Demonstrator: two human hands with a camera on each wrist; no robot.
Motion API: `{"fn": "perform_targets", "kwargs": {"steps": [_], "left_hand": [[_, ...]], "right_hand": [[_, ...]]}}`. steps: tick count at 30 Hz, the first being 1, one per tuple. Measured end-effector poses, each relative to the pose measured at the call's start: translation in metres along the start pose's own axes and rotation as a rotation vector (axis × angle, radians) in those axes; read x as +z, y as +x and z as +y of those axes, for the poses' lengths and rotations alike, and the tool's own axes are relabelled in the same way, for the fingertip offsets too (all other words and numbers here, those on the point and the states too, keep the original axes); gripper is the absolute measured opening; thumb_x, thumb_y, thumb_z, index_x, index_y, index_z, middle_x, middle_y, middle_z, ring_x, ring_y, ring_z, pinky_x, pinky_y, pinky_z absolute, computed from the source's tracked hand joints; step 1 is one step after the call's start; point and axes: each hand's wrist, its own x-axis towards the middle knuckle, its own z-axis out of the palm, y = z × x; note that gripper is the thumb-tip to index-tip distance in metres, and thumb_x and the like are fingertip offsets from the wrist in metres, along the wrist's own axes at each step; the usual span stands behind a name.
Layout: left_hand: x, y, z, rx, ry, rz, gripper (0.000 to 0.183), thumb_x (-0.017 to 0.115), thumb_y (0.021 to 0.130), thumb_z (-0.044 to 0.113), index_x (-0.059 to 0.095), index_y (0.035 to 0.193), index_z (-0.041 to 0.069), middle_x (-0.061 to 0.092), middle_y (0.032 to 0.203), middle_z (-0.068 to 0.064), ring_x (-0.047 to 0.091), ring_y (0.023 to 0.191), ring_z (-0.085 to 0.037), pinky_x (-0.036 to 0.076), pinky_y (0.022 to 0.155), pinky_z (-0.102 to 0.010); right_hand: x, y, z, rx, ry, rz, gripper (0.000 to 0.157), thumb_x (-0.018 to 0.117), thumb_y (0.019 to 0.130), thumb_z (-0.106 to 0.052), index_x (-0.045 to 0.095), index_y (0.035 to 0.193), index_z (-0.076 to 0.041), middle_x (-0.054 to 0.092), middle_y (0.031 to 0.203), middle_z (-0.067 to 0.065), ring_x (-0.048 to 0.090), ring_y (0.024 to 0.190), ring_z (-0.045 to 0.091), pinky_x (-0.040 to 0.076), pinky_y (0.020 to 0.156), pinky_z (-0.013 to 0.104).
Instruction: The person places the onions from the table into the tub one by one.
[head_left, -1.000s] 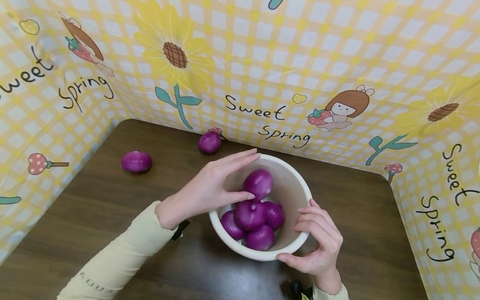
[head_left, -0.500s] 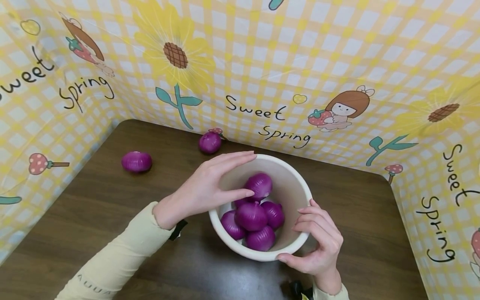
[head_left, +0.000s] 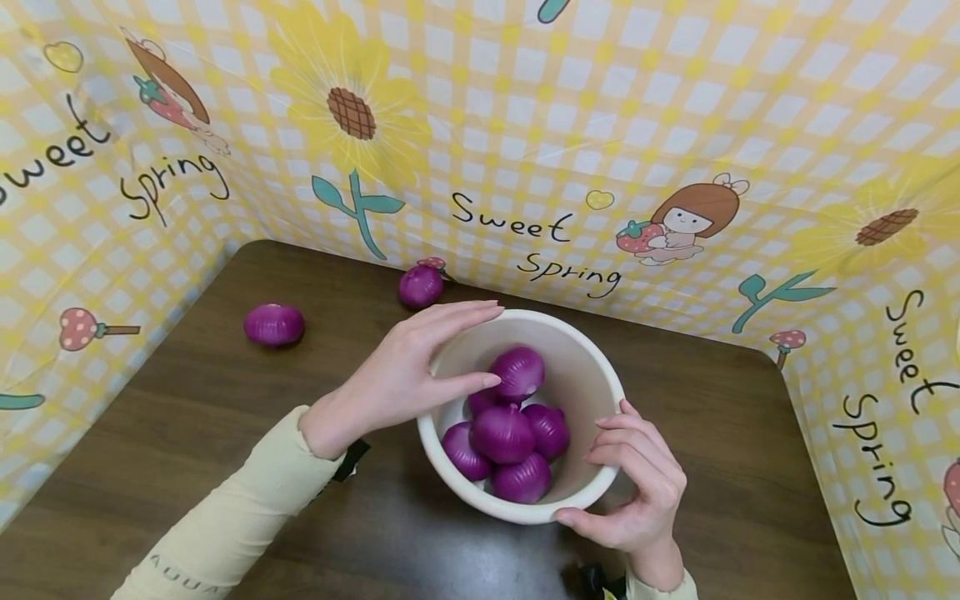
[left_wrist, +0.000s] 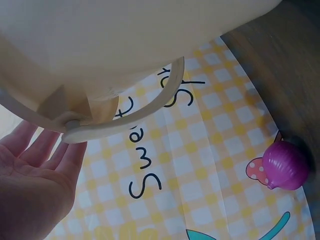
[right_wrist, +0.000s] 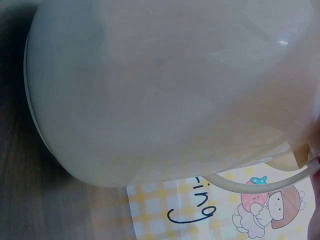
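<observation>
The left hand is at ten o'clock on the bucket, fingers straight and gripping nothing, with its thumb over the inside. The right hand grips the edge at four o'clock. Six purple onions show in the bucket, so most seem to be in. Two are left out on the table: a near onion at eleven o'clock from the bucket and a farther onion at ten o'clock.
</observation>
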Motion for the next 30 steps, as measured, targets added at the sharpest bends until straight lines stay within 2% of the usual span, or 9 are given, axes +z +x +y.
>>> {"fn": "perform_targets", "kwargs": {"steps": [10,30], "left_hand": [[-0.0011,-0.0014,-0.002,-0.036,-0.007,0.025,0.068,0.088,0.083,0.033,0.061,0.142,0.014,0.058,0.142,0.004,0.052,0.13,-0.016,0.05,0.1,-0.038],[-0.0049,-0.0012,-0.0086,-0.033,-0.041,0.132,0.066,0.089,0.082,0.026,0.062,0.141,0.015,0.061,0.139,0.002,0.053,0.131,-0.017,0.043,0.109,-0.039]], "right_hand": [[-0.0006,-0.0005,-0.0002,0.002,0.003,0.0,0.06,0.091,0.07,-0.05,0.062,0.063,0.001,0.061,0.067,0.013,0.061,0.075,0.035,0.049,0.102,0.047],[-0.0002,-0.0005,0.0012,-0.002,0.004,0.0,0.06,0.091,0.07,-0.05,0.062,0.062,0.002,0.062,0.067,0.013,0.061,0.075,0.036,0.05,0.101,0.047]]}}
